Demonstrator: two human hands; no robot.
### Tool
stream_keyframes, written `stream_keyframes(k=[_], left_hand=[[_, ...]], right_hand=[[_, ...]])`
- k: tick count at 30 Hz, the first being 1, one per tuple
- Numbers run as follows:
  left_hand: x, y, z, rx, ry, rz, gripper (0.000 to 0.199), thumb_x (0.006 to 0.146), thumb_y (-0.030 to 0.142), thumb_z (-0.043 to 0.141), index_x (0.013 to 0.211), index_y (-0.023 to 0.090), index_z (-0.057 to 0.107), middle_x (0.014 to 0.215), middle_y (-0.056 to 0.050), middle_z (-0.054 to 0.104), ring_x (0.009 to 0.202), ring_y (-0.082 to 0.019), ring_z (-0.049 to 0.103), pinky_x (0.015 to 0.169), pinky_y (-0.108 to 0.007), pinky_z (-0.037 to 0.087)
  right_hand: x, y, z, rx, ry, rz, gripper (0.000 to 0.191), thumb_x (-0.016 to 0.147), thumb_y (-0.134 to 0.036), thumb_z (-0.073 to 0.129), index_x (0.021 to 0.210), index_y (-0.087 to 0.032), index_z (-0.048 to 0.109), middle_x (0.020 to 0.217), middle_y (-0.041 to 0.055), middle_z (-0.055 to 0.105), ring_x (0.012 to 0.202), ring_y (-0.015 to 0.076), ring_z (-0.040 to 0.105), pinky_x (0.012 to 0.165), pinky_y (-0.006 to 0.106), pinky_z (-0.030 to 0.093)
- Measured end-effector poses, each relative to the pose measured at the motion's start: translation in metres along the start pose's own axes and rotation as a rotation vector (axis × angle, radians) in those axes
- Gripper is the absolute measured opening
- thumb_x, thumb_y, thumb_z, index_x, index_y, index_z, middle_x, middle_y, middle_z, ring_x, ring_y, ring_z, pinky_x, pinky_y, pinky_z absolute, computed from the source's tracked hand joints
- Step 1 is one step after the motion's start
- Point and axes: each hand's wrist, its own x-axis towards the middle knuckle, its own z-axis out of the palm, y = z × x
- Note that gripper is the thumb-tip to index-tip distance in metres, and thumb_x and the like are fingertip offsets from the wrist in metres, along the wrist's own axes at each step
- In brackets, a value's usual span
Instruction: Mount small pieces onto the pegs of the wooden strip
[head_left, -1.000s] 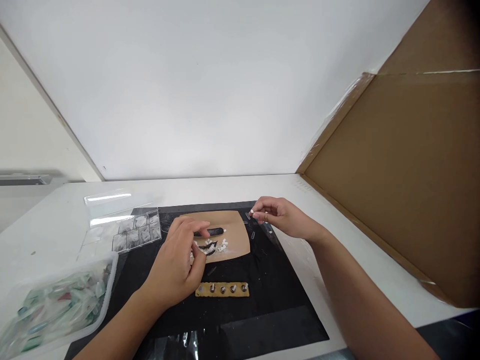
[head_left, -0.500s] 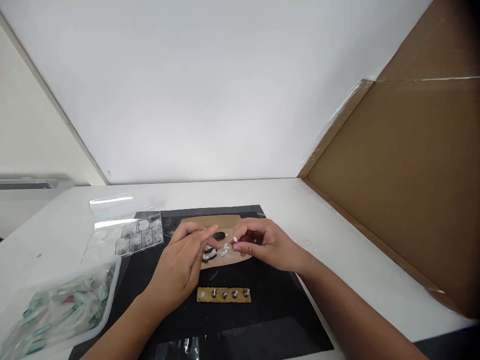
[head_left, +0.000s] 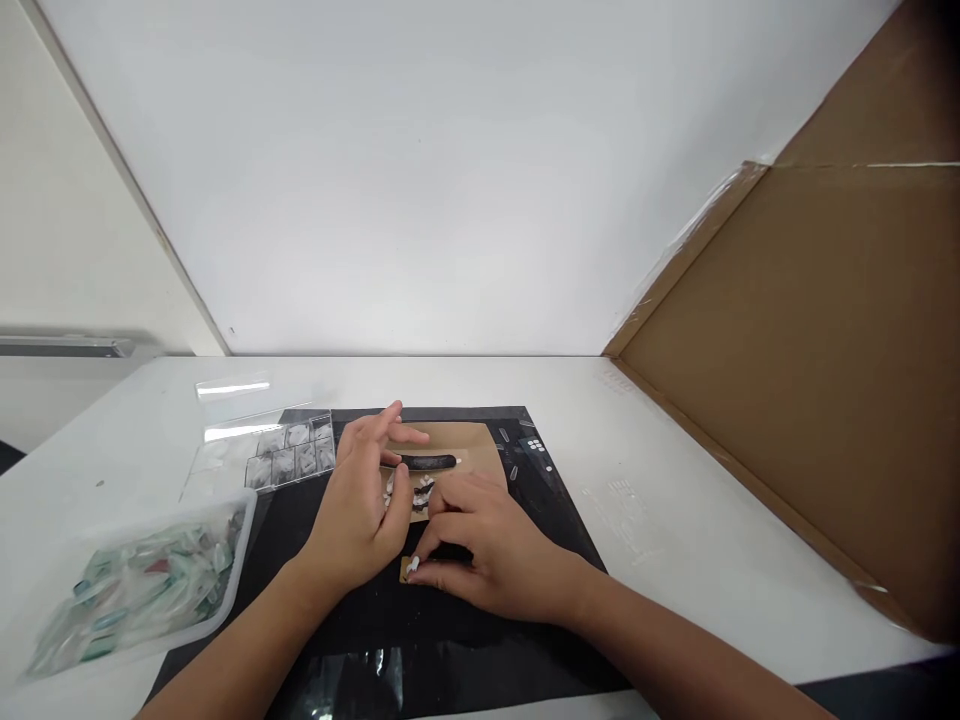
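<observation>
Head view: right hand [head_left: 484, 545] pinches small white piece [head_left: 413, 565] over tan strip [head_left: 404, 577]

Nearest, the black mat [head_left: 420, 640] stretches below both hands, its near part glossy with reflections. On it, the right hand has its thumb and forefinger nearly closed around the small white piece, at the left end of the tan strip; the hand hides the rest of that strip.

Left of it and slightly farther off, the left hand [head_left: 367, 500] is partly open, fingers spread and raised, the thumb upright; whether it has hold of anything, I cannot tell. To its left stands a translucent plastic tub [head_left: 244, 540] of greenish, clear-wrapped packets [head_left: 150, 590], one patch red.

Just beyond the hands lies a light-brown tray [head_left: 484, 440], partly covered by them. It bears loose white bits [head_left: 425, 482] among dark strands and, behind these, a black nail file [head_left: 431, 462]. Clear slivers [head_left: 514, 473] and white dots [head_left: 535, 445] lie on the mat beyond the right hand.

Beyond the left hand, to its left, sits a clear compartment box [head_left: 306, 462] with pale contents, its transparent lid [head_left: 232, 410] open. Farther off are the white tabletop [head_left: 555, 380], the white wall [head_left: 420, 200] and, to the right, brown cardboard [head_left: 810, 350].
</observation>
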Motion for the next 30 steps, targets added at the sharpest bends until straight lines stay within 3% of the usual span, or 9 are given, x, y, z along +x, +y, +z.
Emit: stream_keyframes(k=[7,21,26,28,30], left_hand=[[0.000,0.001,0.002,0.005,0.030,-0.003,0.063,0.093,0.004,0.056,0.150,0.026,0.039,0.123,-0.011,0.061,0.119,-0.027,0.060,0.090,-0.045,0.059],[0.001,0.002,0.001,0.067,0.015,0.009,0.047,0.094,0.008,0.057,0.137,0.024,0.047,0.114,-0.010,0.063,0.114,-0.026,0.058,0.085,-0.041,0.059],[0.005,0.004,-0.004,0.184,-0.066,0.056,0.018,0.104,0.014,0.051,0.117,0.022,0.060,0.090,-0.004,0.067,0.102,-0.024,0.060,0.087,-0.040,0.055],[0.005,0.002,-0.004,0.183,-0.075,0.060,0.025,0.107,0.012,0.044,0.123,0.023,0.060,0.083,-0.001,0.067,0.097,-0.022,0.061,0.090,-0.040,0.054],[0.004,-0.001,-0.003,0.167,-0.050,0.033,0.040,0.107,0.009,0.040,0.141,0.024,0.053,0.087,-0.001,0.069,0.094,-0.021,0.061,0.090,-0.040,0.055]], right_hand=[[-0.004,0.001,0.014,-0.122,-0.051,0.004,0.016,0.090,-0.042,0.083,0.093,-0.027,0.078,0.097,0.0011,0.068,0.093,0.0199,0.062,0.084,0.037,0.040],[-0.005,-0.008,0.014,-0.258,-0.083,0.064,0.022,0.088,-0.042,0.083,0.092,-0.023,0.074,0.097,0.0029,0.070,0.091,0.0209,0.061,0.081,0.037,0.041],[-0.001,-0.005,-0.005,-0.199,0.020,0.016,0.034,0.088,-0.056,0.081,0.098,-0.024,0.075,0.095,0.0031,0.071,0.088,0.0206,0.062,0.079,0.036,0.041],[0.001,0.000,-0.017,-0.204,0.099,0.016,0.027,0.098,-0.049,0.072,0.090,-0.024,0.074,0.087,0.0007,0.072,0.083,0.0180,0.062,0.079,0.035,0.039],[0.003,0.007,-0.030,-0.242,0.195,0.059,0.026,0.106,-0.041,0.063,0.089,-0.024,0.074,0.083,-0.0003,0.075,0.080,0.0173,0.063,0.079,0.036,0.038]])
